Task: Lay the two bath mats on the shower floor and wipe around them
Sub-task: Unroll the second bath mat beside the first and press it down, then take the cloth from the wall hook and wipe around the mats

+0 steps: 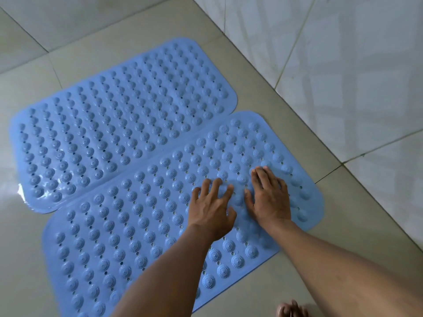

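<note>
From the head camera, two bumpy blue rubber bath mats lie flat, side by side, on the grey tiled shower floor (332, 236). The far mat (123, 115) touches the near mat (142, 225) along their long sides. The left hand (211, 208) and right hand (269, 197) press flat on the near mat's right end, fingers spread, holding nothing. No wiping cloth shows.
</note>
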A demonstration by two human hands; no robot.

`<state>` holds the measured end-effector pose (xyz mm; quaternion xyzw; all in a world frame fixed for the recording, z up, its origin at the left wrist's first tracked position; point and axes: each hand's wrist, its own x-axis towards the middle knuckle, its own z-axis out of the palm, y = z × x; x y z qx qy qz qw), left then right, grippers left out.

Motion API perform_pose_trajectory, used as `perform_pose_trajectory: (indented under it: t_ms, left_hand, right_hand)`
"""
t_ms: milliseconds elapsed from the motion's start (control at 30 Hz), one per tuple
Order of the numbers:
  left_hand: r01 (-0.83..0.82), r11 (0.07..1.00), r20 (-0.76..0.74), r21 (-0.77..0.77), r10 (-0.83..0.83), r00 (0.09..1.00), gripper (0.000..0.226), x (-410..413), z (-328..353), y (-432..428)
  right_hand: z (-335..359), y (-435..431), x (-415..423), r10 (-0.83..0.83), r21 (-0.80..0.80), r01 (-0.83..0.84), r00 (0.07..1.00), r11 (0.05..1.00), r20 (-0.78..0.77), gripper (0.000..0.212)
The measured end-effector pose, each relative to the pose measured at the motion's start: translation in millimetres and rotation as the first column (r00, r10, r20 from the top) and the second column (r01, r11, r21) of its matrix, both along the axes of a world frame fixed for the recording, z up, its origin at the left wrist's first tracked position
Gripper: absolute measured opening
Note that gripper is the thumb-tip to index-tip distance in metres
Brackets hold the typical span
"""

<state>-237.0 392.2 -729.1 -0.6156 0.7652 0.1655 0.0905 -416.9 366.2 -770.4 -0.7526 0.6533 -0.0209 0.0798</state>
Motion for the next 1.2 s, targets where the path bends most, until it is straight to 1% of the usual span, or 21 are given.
perform_pose_trajectory:
  t_ms: [100, 200, 267, 367, 467, 633, 733, 867, 967, 1033, 1200]
  left_hand:
    - [0.049, 0.996, -0.006, 0.077, -0.049, 0.999, 0.06, 10.7, 6.9, 2.1]
    - [0.036, 0.993, -0.005, 0.112, -0.036, 0.999, 0.063, 29.3, 22.4, 11.5]
    - [0.015, 0.993, 0.025, 0.113, -0.018, 1.0, 0.066, 47.7, 43.3, 17.1]
    - [-0.017, 0.995, 0.096, 0.099, 0.008, 0.995, 0.071, 82.9, 90.2, 3.9]
    - [-0.08, 0.997, 0.151, 0.012, 0.078, 0.985, 0.076, 120.7, 158.2, -28.1]
    - [-0.176, 0.968, 0.212, -0.179, 0.212, 0.954, 0.074, 174.1, 309.4, -78.4]
    - [-0.242, 0.925, 0.212, -0.293, 0.31, 0.927, 0.073, 199.6, 404.4, -92.4]
    - [-0.315, 0.85, 0.157, -0.423, 0.411, 0.898, 0.074, 232.0, 508.2, -102.8]
    - [-0.352, 0.794, 0.111, -0.496, 0.46, 0.881, 0.078, 252.2, 563.6, -109.8]
    - [-0.372, 0.766, 0.079, -0.525, 0.479, 0.874, 0.081, 259.8, 589.1, -112.9]
    - [-0.376, 0.747, 0.039, -0.549, 0.472, 0.881, 0.077, 263.2, 613.4, -110.5]
  right_hand:
    - [6.7, 5.8, 7.7, -0.03, 0.068, 0.033, 0.999, 0.997, -0.031, 0.061]
    - [26.1, 3.6, 15.4, -0.005, 0.179, 0.017, 0.998, 0.984, -0.068, 0.056]
    - [49.7, -5.2, 26.9, 0.026, 0.222, -0.012, 0.998, 0.975, -0.06, 0.051]
    - [105.1, -35.0, 58.4, 0.103, 0.215, -0.094, 0.994, 0.972, -0.031, 0.056]
    - [186.6, -76.7, 98.3, 0.182, 0.158, -0.176, 0.983, 0.972, -0.025, 0.065]
    - [348.6, -133.9, 160.1, 0.273, -0.053, -0.272, 0.962, 0.961, 0.012, 0.073]
    - [442.2, -155.6, 187.7, 0.322, -0.126, -0.315, 0.946, 0.941, 0.039, 0.075]
    - [549.2, -168.4, 211.6, 0.364, -0.234, -0.333, 0.925, 0.914, 0.107, 0.073]
    - [606.2, -172.5, 223.9, 0.387, -0.311, -0.332, 0.913, 0.89, 0.132, 0.075]
    - [632.0, -174.3, 229.9, 0.4, -0.341, -0.335, 0.906, 0.878, 0.14, 0.076]
    - [656.1, -176.3, 242.2, 0.41, -0.335, -0.347, 0.901, 0.876, 0.141, 0.07]
